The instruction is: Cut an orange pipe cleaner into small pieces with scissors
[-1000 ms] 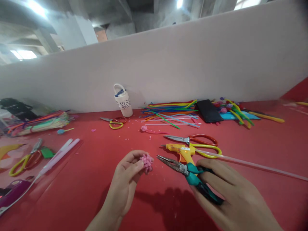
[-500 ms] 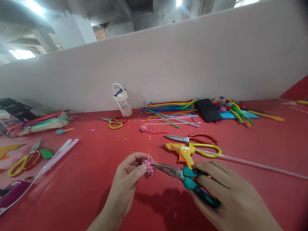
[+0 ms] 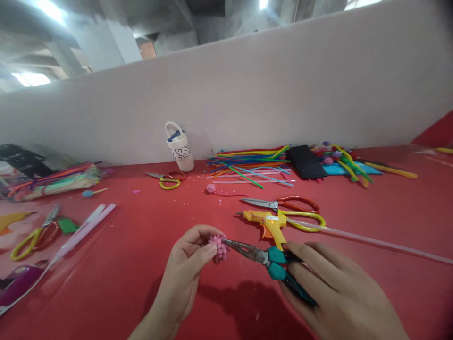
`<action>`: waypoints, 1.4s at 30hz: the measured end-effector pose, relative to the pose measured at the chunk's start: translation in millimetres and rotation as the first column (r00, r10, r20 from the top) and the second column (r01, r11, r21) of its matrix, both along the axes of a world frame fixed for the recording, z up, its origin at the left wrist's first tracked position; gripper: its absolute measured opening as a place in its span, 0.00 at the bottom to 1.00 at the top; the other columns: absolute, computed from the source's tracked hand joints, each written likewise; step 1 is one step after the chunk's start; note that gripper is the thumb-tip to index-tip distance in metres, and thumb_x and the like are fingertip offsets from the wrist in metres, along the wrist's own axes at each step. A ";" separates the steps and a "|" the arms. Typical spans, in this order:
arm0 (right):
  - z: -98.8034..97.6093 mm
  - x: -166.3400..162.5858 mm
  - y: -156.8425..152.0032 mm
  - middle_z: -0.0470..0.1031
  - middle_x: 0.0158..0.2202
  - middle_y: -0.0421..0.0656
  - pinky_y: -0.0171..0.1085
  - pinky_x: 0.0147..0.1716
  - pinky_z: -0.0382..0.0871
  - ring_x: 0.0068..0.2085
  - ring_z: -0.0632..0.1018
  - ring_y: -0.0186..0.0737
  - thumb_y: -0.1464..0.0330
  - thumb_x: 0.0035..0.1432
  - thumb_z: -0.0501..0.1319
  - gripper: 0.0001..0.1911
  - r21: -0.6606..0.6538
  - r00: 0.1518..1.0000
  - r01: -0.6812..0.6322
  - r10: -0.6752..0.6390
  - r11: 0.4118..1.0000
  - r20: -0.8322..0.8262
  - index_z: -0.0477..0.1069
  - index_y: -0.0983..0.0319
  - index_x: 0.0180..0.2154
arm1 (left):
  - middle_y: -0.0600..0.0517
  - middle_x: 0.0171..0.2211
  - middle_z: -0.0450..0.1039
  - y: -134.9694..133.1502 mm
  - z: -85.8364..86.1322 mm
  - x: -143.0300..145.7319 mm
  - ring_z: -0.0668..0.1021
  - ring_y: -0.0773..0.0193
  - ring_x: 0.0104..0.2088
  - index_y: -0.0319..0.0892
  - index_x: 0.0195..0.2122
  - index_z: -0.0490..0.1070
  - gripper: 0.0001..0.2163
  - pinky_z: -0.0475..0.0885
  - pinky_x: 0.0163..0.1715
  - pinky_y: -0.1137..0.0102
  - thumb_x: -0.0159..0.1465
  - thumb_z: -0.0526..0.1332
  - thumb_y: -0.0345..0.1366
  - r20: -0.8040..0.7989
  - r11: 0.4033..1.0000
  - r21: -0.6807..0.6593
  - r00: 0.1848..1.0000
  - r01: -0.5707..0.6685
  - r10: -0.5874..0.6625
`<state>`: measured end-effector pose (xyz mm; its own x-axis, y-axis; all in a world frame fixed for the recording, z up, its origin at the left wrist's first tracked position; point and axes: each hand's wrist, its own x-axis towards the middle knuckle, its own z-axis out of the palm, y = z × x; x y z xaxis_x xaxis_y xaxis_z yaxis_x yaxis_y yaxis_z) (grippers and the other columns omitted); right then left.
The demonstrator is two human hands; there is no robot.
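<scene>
Between the thumb and fingers of my left hand (image 3: 187,264) is a small pink spiky flower-like ball (image 3: 218,246). My right hand (image 3: 339,288) is wrapped round the teal handles of a pair of long-nose pliers (image 3: 264,257). The tips of the pliers' worn jaws touch the ball's right side. Whether the jaws pinch one of its petals I cannot make out. Just beyond my right hand lie a yellow hot glue gun (image 3: 267,222) with a long clear glue stick and a pair of scissors (image 3: 283,205) with red and yellow handles.
On the red table (image 3: 141,283) a second pair of scissors (image 3: 168,182) lies before a white tumbler (image 3: 182,153). Farther right are a heap of coloured pipe cleaners (image 3: 251,163) and a black phone (image 3: 306,162). A pink pompom (image 3: 211,188) on a stem sits nearer. A purple-handled hair straightener-like tool (image 3: 24,283) occupies the left.
The pliers' handles have come closer together as my right hand squeezed. Their jaws have narrowed at the pink ball. My left hand stays nearly still.
</scene>
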<state>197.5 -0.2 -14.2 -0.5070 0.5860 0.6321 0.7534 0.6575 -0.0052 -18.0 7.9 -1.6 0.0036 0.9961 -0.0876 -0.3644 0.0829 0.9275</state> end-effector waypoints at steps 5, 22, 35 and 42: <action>-3.5 3.1 -4.3 0.76 0.36 0.47 0.44 0.29 0.60 0.33 0.71 0.46 0.74 0.59 0.50 0.15 0.140 0.985 0.029 -0.051 0.990 0.162 0.73 0.60 0.28 | 0.52 0.25 0.72 -0.1 -0.2 1.9 0.71 0.71 0.26 0.38 0.31 0.75 0.05 0.66 0.29 0.76 0.53 0.65 0.32 0.034 1.000 -0.010 0.999 0.012 -0.012; 5.8 -0.8 3.6 0.74 0.36 0.46 0.39 0.31 0.72 0.35 0.76 0.41 0.70 0.56 0.54 0.09 -0.132 0.976 -0.011 -0.018 0.991 -0.216 0.72 0.59 0.29 | 0.51 0.30 0.73 3.2 -0.6 -0.6 0.73 0.68 0.29 0.40 0.34 0.75 0.07 0.68 0.32 0.74 0.53 0.64 0.30 0.082 0.999 0.039 0.996 -0.038 0.035; 5.7 -3.4 1.9 0.73 0.33 0.43 0.34 0.28 0.72 0.31 0.76 0.37 0.70 0.55 0.55 0.08 -0.229 0.967 -0.063 0.003 0.971 -0.253 0.71 0.59 0.28 | 0.51 0.31 0.73 0.2 -1.2 -0.6 0.74 0.67 0.32 0.40 0.36 0.75 0.07 0.68 0.34 0.75 0.54 0.64 0.30 0.068 0.998 0.061 0.998 -0.019 0.015; 5.2 -5.5 3.0 0.73 0.31 0.43 0.34 0.25 0.70 0.29 0.75 0.37 0.71 0.56 0.53 0.09 -0.218 0.971 -0.066 0.012 0.974 -0.240 0.70 0.59 0.27 | 0.51 0.31 0.74 -0.6 -1.6 0.0 0.74 0.67 0.32 0.41 0.36 0.75 0.07 0.68 0.34 0.75 0.54 0.64 0.31 0.071 0.998 0.061 0.998 -0.002 -0.002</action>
<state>191.9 2.8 -9.0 -0.3850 0.7081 0.5919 0.6864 0.6484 -0.3292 -18.0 7.3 -3.3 0.0078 0.9996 -0.0263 -0.4291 0.0271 0.9028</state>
